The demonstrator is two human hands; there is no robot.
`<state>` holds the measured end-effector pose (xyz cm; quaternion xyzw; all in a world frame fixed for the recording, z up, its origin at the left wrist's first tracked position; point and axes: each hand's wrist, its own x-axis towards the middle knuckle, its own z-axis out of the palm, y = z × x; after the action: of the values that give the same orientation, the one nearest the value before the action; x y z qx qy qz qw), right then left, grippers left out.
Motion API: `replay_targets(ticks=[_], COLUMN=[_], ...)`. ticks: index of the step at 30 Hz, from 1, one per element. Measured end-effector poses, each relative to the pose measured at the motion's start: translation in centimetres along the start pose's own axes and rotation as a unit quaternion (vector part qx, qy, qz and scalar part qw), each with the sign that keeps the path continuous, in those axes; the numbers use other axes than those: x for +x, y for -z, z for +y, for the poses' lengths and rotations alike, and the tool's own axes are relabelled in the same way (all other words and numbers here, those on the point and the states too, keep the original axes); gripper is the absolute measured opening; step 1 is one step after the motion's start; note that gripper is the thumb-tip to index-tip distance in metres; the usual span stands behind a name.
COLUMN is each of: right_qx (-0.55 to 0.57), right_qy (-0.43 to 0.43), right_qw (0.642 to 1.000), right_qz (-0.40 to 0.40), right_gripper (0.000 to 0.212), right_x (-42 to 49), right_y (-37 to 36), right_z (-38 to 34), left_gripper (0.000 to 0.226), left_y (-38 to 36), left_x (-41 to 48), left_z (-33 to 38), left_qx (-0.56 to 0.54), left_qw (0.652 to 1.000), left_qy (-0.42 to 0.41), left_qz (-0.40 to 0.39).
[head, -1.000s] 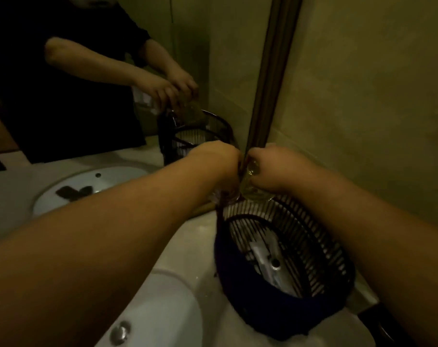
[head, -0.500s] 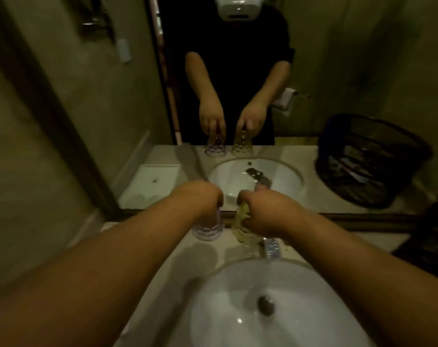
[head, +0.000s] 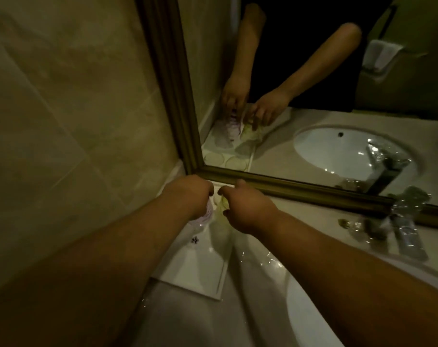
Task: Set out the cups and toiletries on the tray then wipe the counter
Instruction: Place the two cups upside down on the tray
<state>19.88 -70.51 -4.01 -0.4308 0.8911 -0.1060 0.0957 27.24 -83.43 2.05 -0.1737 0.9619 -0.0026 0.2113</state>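
My left hand [head: 193, 196] is closed over a purple cup [head: 202, 219], which hangs under my fingers near the frame's centre. My right hand [head: 245, 209], just beside it, grips a yellow cup [head: 220, 209] from above. Both cups are over the far end of the white tray [head: 203, 269], in the corner by the wall and the mirror [head: 313, 96]; I cannot tell if they touch it. At lower right is the sink [head: 310, 309], with the tap [head: 406, 226] at right.
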Motion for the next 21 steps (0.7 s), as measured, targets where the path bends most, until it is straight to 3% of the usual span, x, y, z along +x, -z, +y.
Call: replay_targets(ticks=[4,21], right_qx=[0.013,0.024], right_qy=[-0.007,-0.026], right_qw=[0.999,0.996], right_qz=[0.032,0.088], right_gripper=[0.062,0.052], right_x=[3.2,8.5], right_y=[-3.1,-7.9], right_z=[-0.1,1.6], left_gripper=[0.055,0.058], left_y=[-1.9,-6.1], left_x=[3.1,10.9], left_z=[-2.2,-4.6], left_qx=[-0.004,0.0], left_qw=[1.0,0.998], left_qy=[0.01,0.012], left_qz=[0.028,0.063])
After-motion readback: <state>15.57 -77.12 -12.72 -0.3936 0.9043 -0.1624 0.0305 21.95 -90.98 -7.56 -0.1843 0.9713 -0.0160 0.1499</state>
